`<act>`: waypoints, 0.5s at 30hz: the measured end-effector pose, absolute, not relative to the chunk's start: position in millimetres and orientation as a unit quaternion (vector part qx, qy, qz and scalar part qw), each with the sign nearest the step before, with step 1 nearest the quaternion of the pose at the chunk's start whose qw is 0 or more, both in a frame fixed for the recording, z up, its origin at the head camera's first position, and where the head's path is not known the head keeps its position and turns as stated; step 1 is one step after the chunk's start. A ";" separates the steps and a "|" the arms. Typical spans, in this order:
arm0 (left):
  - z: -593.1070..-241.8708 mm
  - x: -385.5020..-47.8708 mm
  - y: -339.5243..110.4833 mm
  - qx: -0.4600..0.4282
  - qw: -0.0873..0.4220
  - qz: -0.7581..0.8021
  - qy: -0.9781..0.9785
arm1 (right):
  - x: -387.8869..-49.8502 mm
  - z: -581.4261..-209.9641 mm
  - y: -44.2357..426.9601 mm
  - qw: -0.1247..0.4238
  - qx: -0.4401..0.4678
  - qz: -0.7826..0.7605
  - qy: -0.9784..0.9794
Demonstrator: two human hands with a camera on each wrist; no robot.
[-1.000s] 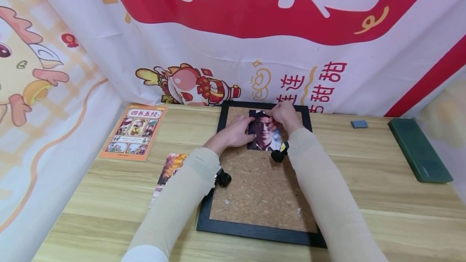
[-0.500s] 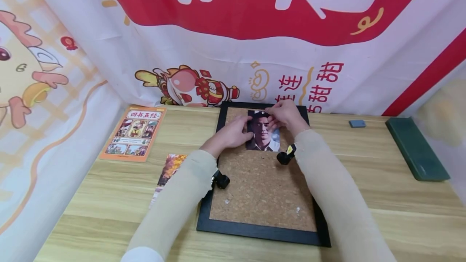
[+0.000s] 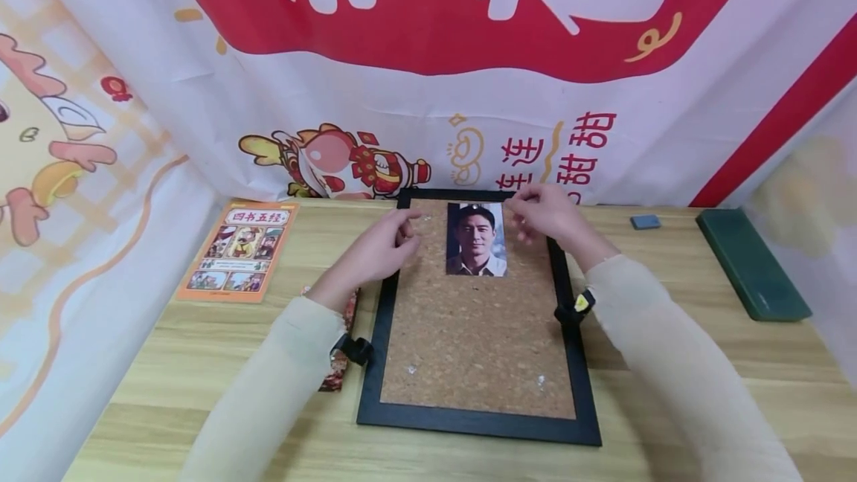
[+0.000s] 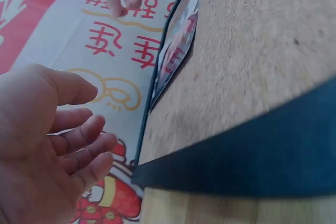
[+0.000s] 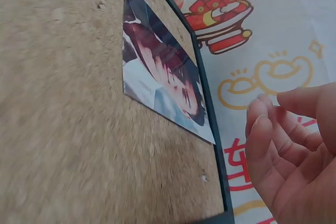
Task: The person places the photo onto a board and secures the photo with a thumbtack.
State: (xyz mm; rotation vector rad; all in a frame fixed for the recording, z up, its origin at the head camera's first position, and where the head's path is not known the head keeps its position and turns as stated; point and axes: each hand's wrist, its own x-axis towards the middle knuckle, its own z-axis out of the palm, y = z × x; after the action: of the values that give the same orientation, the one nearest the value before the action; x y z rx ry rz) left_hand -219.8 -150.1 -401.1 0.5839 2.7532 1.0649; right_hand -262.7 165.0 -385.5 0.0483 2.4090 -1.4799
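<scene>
A portrait photo [image 3: 477,240] lies on the upper part of a cork board [image 3: 478,348] with a black frame [image 3: 482,424]. A tiny pale spot shows at the photo's top edge; its kind is too small to tell. My left hand [image 3: 383,250] hovers over the board's upper left edge, apart from the photo, fingers loosely bent. In the left wrist view this left hand [image 4: 58,145] holds nothing. Close to the photo's upper right corner is my right hand [image 3: 550,216]. The right wrist view shows the right hand [image 5: 296,156] with relaxed, curved fingers and nothing between them.
An orange comic-style booklet [image 3: 237,253] lies at the left. Another colourful picture [image 3: 340,363] is mostly hidden beneath my left forearm. To the right are a small blue block [image 3: 645,222] and a long green case [image 3: 753,264]. A printed cloth [image 3: 428,125] hangs behind the table.
Both hands have come away from the photo, the left one to the left and the right one to the right. The whole photo is now uncovered on the board.
</scene>
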 end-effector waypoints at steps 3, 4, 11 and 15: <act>-395.8 -210.6 -159.4 0.183 0.069 0.346 0.917 | -251.6 -380.7 174.6 0.150 0.002 -0.509 0.847; -394.7 -207.5 -162.9 0.180 0.070 0.344 0.919 | -247.8 -379.5 178.0 0.148 -0.003 -0.505 0.850; -395.9 -180.6 -192.0 0.166 0.066 0.318 0.931 | -217.6 -379.0 208.3 0.129 -0.033 -0.478 0.868; -398.0 -164.2 -205.3 0.147 0.058 0.294 0.943 | -200.8 -385.0 226.5 0.120 -0.053 -0.467 0.874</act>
State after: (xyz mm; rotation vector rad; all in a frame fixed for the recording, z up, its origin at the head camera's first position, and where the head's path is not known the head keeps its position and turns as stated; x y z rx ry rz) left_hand -164.2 -205.3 -398.0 0.4463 2.8570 0.8918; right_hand -200.8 226.5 -385.0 -0.1561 2.5556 -1.3654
